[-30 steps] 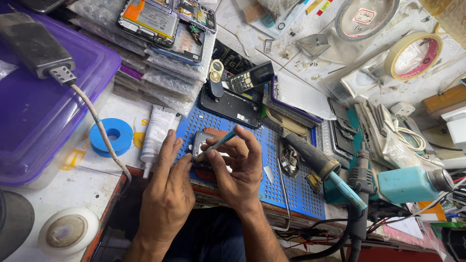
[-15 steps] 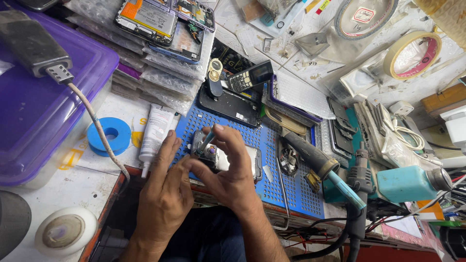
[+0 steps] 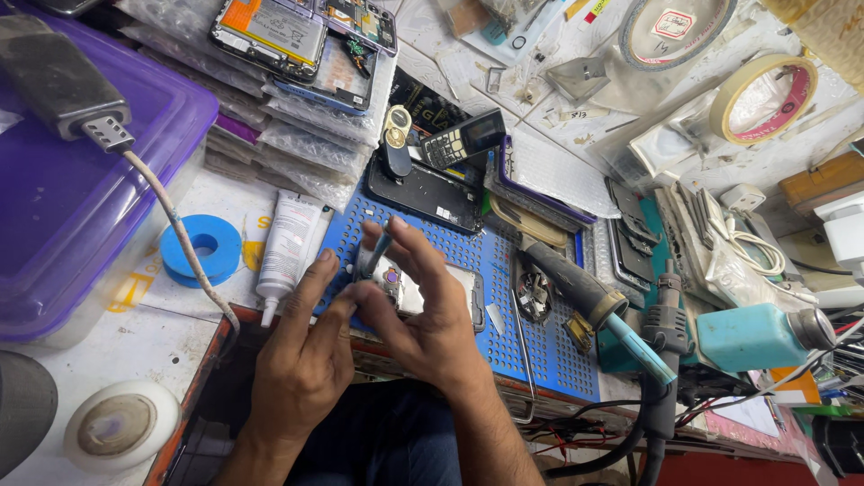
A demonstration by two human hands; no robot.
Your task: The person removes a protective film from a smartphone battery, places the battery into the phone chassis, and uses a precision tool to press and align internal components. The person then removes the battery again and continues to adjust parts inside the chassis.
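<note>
Phone: an opened phone (image 3: pixel 423 292) with its back off, metal frame and a small purple part showing, lies on the blue perforated mat (image 3: pixel 540 333) at the counter's near edge, half hidden under both hands.
Left hand (image 3: pixel 301 360): fingers rest on the phone's left end, steadying it; not closed around it.
Right hand (image 3: pixel 432 310): pinches a slim blue-grey tool (image 3: pixel 376 252), tip down on the phone's upper left corner.
Left of the mat: a white glue tube (image 3: pixel 286 252), just beside the left fingers; a blue tape roll (image 3: pixel 202 247) further out; a purple plastic box (image 3: pixel 81 198) with a cable across it.
Behind: a dark phone panel (image 3: pixel 427 193), a small keypad phone (image 3: pixel 463 139), stacked bagged phones (image 3: pixel 297 54).
Right: a soldering iron (image 3: pixel 585 297) lying across the mat, near the right wrist; a teal squeeze bottle (image 3: pixel 760 335); tape rolls (image 3: pixel 765 94) far back.
</note>
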